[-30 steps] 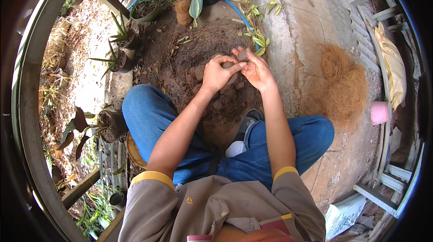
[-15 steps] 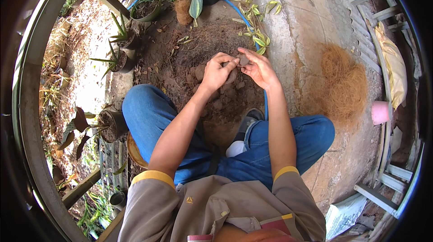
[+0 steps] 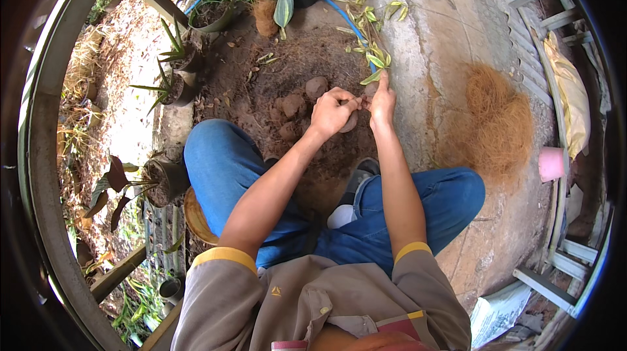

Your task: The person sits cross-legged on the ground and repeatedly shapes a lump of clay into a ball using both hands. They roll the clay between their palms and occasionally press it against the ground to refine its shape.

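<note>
My left hand (image 3: 332,114) is closed, with a round clod of soil (image 3: 349,123) held under its fingers. Close on its right, my right hand (image 3: 383,104) is also closed, gripping a smaller soil clod (image 3: 370,90) between thumb and fingers. The fingertips of both hands meet between the two clods, and what they pinch there is too small to make out. Beyond the left hand a rounded clod (image 3: 316,87) lies on the dark soil (image 3: 287,63). More lumps of earth (image 3: 294,106) sit to the left of that hand.
Potted spiky plants (image 3: 177,89) line the left side. A blue hose (image 3: 346,14) runs past trailing yellow-green leaves (image 3: 377,57) and a coconut husk (image 3: 264,17). Brown fibre (image 3: 496,119) is heaped on the concrete (image 3: 418,11) at right, near a pink pot (image 3: 551,164).
Both hands have shifted right and a little nearer, still holding their clods. The right hand has turned more upright, its fingers closing in. A rounded clod beyond the left hand is now uncovered.
</note>
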Tool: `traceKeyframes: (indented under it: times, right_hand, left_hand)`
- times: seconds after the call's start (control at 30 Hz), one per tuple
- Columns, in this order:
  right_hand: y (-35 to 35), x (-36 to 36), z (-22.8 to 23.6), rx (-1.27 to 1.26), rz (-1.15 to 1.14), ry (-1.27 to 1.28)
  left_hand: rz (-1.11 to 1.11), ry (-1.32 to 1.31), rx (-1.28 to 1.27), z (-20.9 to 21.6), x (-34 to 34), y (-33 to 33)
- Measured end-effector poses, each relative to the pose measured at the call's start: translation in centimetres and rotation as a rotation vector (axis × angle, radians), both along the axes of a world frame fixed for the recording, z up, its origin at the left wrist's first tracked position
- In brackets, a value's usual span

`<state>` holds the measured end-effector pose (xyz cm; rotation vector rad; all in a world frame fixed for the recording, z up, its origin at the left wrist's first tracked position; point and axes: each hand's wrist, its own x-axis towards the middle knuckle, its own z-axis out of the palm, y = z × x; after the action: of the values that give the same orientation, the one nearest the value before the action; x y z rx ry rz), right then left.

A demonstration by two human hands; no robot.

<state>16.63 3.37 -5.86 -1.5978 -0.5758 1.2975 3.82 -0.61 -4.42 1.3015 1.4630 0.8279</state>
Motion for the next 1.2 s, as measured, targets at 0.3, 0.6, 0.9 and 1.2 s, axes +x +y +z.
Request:
traceKeyframes:
  times: [0.3, 0.6, 0.9, 1.2]
  right_hand:
    - [1.3, 4.1, -2.8, -0.077, -0.394, 0.598]
    - [2.3, 6.4, -1.5, 0.244, -0.318, 0.668]
    - [1.6, 8.6, 7.4, 0.616, -0.419, 0.542]
    - [0.6, 2.9, -1.3, 0.123, -0.021, 0.719]
  left_hand:
    - [-0.026, 0.157, -0.085, -0.8, 1.5, -0.3]
    - [-0.276, 0.453, -0.257, -1.0, 3.1, -2.0]
    - [-0.330, 0.494, -0.279, -2.2, 1.5, -1.7]
    - [-0.136, 0.182, -0.367, -2.7, 0.2, -0.7]
